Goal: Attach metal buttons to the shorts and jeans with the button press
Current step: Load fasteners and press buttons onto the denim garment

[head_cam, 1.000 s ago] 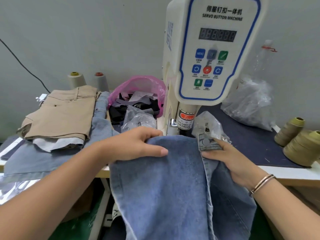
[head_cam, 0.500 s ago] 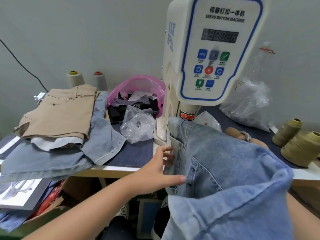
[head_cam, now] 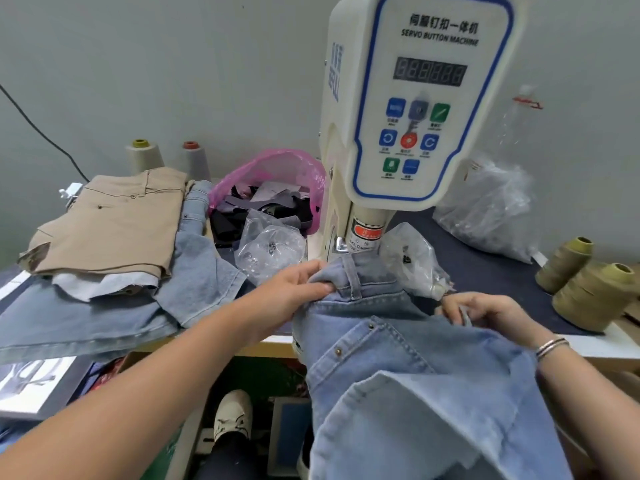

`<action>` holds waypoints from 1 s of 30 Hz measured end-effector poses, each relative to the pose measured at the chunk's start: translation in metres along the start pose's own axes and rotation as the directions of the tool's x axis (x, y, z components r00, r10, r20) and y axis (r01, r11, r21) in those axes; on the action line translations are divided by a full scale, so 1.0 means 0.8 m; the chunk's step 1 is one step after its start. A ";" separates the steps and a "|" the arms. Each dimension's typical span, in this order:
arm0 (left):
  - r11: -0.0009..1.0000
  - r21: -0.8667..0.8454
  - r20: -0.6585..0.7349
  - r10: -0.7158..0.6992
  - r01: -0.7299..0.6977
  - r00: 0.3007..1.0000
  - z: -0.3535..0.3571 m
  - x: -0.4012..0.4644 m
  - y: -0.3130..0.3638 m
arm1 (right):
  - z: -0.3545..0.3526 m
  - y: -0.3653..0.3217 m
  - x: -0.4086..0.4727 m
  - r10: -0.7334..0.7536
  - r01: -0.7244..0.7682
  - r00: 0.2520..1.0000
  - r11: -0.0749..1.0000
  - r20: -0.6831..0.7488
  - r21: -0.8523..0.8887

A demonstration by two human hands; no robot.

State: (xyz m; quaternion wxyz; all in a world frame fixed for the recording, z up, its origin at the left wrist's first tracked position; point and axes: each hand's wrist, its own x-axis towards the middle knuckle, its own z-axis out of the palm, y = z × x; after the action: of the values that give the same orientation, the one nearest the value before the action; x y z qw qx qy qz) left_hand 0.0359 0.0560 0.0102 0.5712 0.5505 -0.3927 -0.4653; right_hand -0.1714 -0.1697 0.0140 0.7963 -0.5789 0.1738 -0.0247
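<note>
Light blue denim jeans point(head_cam: 398, 358) draped over the front edge of the white table point(head_cam: 588, 344), waistband pushed up under the foot of the big white button press machine point(head_cam: 408, 109). Left hand point(head_cam: 294, 289) gripping the bunched waistband, thumb pinched against the cloth. Right hand point(head_cam: 485, 310) just beside it on the right, fingers curled round a fold of the same jeans.

Pink plastic bag point(head_cam: 277, 174) left of the machine, full of dark and grey cloth scraps. Small clear plastic bag point(head_cam: 270, 247) in front of it, with little metal buttons inside. Another small clear bag point(head_cam: 412, 261) right of the machine foot, touching the jeans, a few dark bits inside. Large clear bag point(head_cam: 485, 209) at the back right; cannot tell what is in it.

Folded tan shorts point(head_cam: 110, 223) on top of a pile of blue denim at the left. Olive thread cones point(head_cam: 588, 289) at the right edge.
</note>
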 end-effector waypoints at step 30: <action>0.735 -0.607 -0.103 0.307 -0.304 0.946 -0.004 -0.037 0.064 | 0.174 0.051 0.049 -0.178 0.280 0.958 0.750 0.225 -0.599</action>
State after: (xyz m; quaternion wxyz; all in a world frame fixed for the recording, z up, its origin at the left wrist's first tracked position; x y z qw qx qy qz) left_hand 0.0366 0.0837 0.0628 0.7864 0.2615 -0.3058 -0.4687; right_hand -0.0984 -0.0385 0.0039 0.5610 -0.8267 0.0377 -0.0188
